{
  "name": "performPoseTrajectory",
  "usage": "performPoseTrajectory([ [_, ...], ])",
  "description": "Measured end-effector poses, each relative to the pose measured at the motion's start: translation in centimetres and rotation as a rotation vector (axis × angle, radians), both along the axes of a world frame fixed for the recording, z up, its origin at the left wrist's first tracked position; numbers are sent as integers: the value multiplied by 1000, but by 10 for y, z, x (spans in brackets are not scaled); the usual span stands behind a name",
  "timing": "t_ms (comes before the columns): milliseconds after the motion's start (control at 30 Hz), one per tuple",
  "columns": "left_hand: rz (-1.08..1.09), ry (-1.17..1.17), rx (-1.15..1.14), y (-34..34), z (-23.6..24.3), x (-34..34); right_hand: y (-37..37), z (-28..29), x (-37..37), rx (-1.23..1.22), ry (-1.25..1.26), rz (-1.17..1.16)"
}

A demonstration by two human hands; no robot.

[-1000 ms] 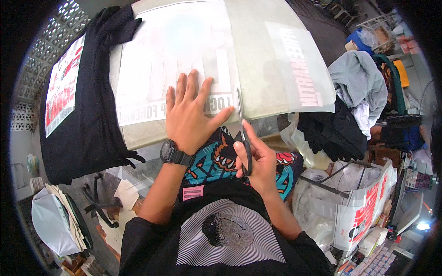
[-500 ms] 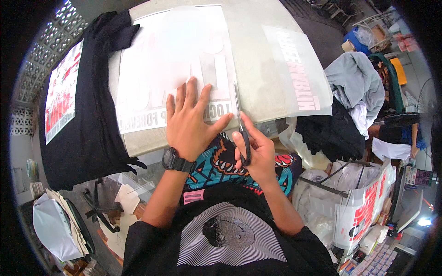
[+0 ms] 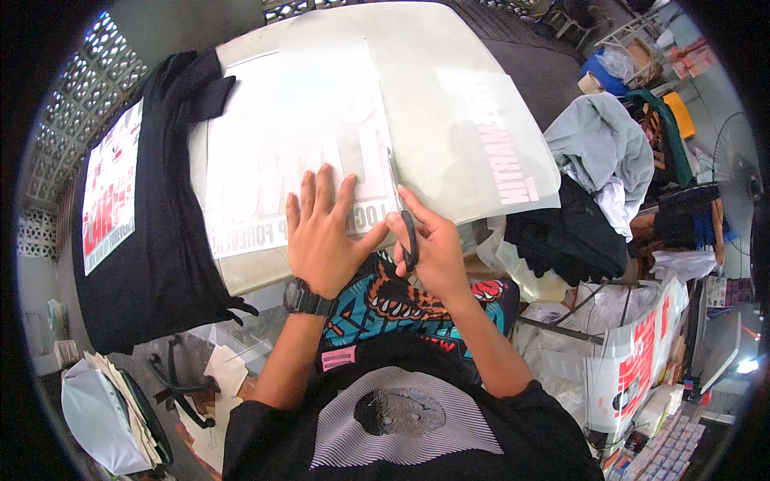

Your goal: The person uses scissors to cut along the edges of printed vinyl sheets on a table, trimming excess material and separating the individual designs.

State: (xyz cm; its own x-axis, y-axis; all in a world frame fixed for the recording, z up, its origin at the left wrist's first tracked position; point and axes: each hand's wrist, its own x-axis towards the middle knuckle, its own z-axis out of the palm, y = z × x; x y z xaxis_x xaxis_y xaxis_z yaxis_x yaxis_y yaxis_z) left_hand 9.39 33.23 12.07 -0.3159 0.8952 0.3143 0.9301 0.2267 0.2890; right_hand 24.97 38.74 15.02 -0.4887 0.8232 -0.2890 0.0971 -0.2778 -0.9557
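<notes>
My left hand (image 3: 329, 240) lies flat with fingers spread on the lower part of a white printed transfer sheet (image 3: 265, 152), whose lettering shows mirrored. My right hand (image 3: 433, 248) grips a pair of black-handled scissors (image 3: 411, 240). Their blades point away from me along the sheet's right edge, near my left thumb. The sheet rests on a pale padded table (image 3: 433, 136). To its left hangs a black garment (image 3: 164, 200), partly over the table's side. A second translucent sheet (image 3: 513, 152) with mirrored reddish lettering lies at the table's right.
Grey cloth (image 3: 601, 144) and black cloth (image 3: 569, 240) are heaped right of the table. Below them, plastic-wrapped goods (image 3: 553, 353) sit in a metal frame. A printed sheet (image 3: 108, 192) lies on the black garment. Folders and papers (image 3: 104, 417) stand at lower left, beside a chair base (image 3: 180, 381).
The view has shifted, so the table and sheets sit slightly lower and further left. My left hand stays flat on the sheet, and the scissors remain in my right hand along its edge.
</notes>
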Motion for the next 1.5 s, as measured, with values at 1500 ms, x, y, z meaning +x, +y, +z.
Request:
performPoseTrajectory([
  [1500, -1, -138, -77, -1, 12, -4, 183, -10, -125, 270, -80, 20],
])
